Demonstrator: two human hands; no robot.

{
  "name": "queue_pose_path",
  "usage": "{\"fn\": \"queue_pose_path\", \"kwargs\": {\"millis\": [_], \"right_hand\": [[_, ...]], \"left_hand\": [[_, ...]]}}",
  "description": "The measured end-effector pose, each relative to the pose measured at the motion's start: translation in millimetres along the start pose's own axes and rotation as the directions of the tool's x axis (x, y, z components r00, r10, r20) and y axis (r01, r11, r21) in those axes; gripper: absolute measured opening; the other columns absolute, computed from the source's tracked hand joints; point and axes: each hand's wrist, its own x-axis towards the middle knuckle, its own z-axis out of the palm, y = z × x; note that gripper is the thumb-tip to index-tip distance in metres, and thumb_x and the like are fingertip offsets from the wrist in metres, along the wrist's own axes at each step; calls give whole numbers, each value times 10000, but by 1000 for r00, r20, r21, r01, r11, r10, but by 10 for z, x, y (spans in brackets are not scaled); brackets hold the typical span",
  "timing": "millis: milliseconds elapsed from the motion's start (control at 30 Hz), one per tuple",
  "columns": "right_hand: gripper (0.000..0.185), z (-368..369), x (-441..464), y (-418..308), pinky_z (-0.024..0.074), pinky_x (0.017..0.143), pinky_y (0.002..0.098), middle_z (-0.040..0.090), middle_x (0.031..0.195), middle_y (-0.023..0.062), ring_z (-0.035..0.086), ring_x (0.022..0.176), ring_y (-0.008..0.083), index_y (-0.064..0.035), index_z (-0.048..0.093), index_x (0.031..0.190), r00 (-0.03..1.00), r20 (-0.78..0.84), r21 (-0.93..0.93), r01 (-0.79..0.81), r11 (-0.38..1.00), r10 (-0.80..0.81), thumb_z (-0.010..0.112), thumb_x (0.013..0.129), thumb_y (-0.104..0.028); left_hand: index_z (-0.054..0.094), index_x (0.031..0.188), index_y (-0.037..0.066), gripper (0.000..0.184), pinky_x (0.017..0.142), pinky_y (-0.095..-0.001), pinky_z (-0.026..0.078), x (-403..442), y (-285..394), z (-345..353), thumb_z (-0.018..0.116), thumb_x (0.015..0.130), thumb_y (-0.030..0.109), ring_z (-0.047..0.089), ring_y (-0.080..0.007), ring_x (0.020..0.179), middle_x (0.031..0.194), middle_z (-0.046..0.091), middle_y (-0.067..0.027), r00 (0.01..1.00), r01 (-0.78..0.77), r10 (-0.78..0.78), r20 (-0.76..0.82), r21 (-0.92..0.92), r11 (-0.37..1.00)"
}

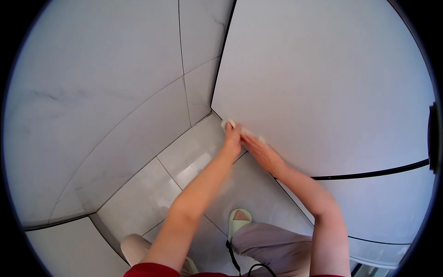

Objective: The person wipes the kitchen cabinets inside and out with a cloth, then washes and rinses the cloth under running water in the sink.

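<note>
Low in the corner where the large white panel [332,83] meets the marble-veined wall [106,106], both hands work close together on a white cloth [227,123]. The cloth lies along the panel's bottom edge, just above the tiled floor [143,189], part of it bunched toward the corner and part showing beside the fingers farther along. The left hand [233,138] is closed on the bunched end, its thumb near the cloth's pale fold. The right hand [259,152] sits just beside it, fingers straight and together, laid against the panel over the cloth rather than curled around it; how much fabric lies under its palm cannot be told. Both arms reach forward and down, and a foot in a pale green slipper [236,225] stands on the tiles below. The step in hand looks like wiping the panel's lower edge by the corner. The next move would seem to call for light, even pressure from the flat right hand while the left guides the bunched end along the seam, with the fabric between fingertips and edge so that it reaches the narrow angle without catching underneath.
</note>
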Motion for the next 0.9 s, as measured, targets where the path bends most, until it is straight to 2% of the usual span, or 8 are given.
{"fn": "queue_pose_path", "kwargs": {"millis": [100,167,400,500,600,667,800,900], "right_hand": [[605,-121,485,545,41,1126,450,176,1497,73,84,1392,258,-69,260,1415,996,-26,81,-87,993,89,393,889,-338],[583,-314,735,973,36,1125,444,218,1485,57,82,1392,253,-100,300,1406,977,-72,-11,-201,980,199,407,888,-344],[574,-345,1009,896,21,1127,437,259,1472,34,72,1391,282,-96,362,1379,981,-16,-15,-192,981,192,436,878,-365],[552,-177,931,529,-35,1116,486,296,1458,22,132,1379,298,-102,376,1374,993,-9,-41,-117,992,116,402,895,-376],[589,-76,752,145,11,1129,430,218,1490,45,80,1388,301,-75,327,1393,995,95,-31,-20,999,23,437,878,-338],[584,31,540,-155,18,1131,426,217,1489,58,86,1387,305,-47,334,1384,984,159,-12,77,997,-74,422,878,-325],[576,162,-223,-612,42,1136,415,216,1486,91,72,1392,296,-17,349,1369,966,183,94,168,981,-183,394,875,-311],[549,120,-815,-693,-8,1130,463,251,1472,98,117,1384,290,-25,377,1355,949,215,81,220,972,-232,373,887,-312]], "left_hand": [[467,1116,147,250,849,-386,402,123,745,-7,384,954,318,459,-153,1052,1108,501,4,988,-128,139,72,-137,982],[480,1113,138,271,873,-372,391,216,1102,47,376,955,331,460,-151,1056,1119,504,6,985,-148,159,69,-141,979],[417,1294,124,459,1009,-305,291,305,721,-121,352,957,429,370,-119,1214,1308,434,31,960,-276,274,60,26,961],[401,1315,108,515,1025,-298,283,406,359,-277,346,951,467,354,-133,1247,1338,421,20,982,-191,189,26,77,979],[424,1289,97,512,1014,-314,310,377,-201,-449,328,954,472,403,-151,1211,1306,460,3,995,-97,98,-7,67,993],[342,1358,81,551,1058,-323,252,247,-627,-453,255,970,463,327,-164,1282,1394,365,-53,985,72,-70,157,-6,997],[469,1225,105,438,964,-318,368,-153,-1576,-304,310,972,425,470,-160,1123,1223,504,-39,933,352,-324,155,-223,909],[477,1176,125,346,939,-312,371,-635,-1763,-109,350,972,374,475,-133,1070,1149,514,-15,879,474,-454,145,-162,866]]}}
